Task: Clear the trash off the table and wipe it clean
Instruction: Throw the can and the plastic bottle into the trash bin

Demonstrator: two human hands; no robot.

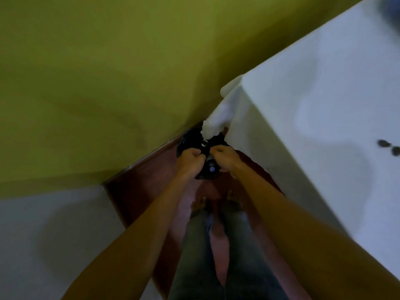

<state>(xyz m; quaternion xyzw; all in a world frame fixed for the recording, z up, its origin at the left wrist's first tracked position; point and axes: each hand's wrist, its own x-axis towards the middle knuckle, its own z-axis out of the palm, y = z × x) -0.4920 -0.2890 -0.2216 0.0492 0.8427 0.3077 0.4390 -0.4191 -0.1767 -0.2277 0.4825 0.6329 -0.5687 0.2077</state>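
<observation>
- Left hand [190,158] and right hand [223,155]: fingers clenched on the black bag [194,141] rim.
- White-covered counter [313,94] stands just beside, at right.
- Floor [138,191]: dark red.

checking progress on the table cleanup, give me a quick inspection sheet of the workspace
surface: table under a white cloth, mostly bare in view
job's things: black bag or bin on the floor by the table corner, with some pale round items inside; blurred
clutter: two small dark bits on the cloth near the right edge
grippers: left hand and right hand both closed on the black bag's rim, side by side
cables: nothing seen
surroundings: yellow-green wall, reddish floor, person's legs and bare feet below; frame is dim and blurred
</observation>
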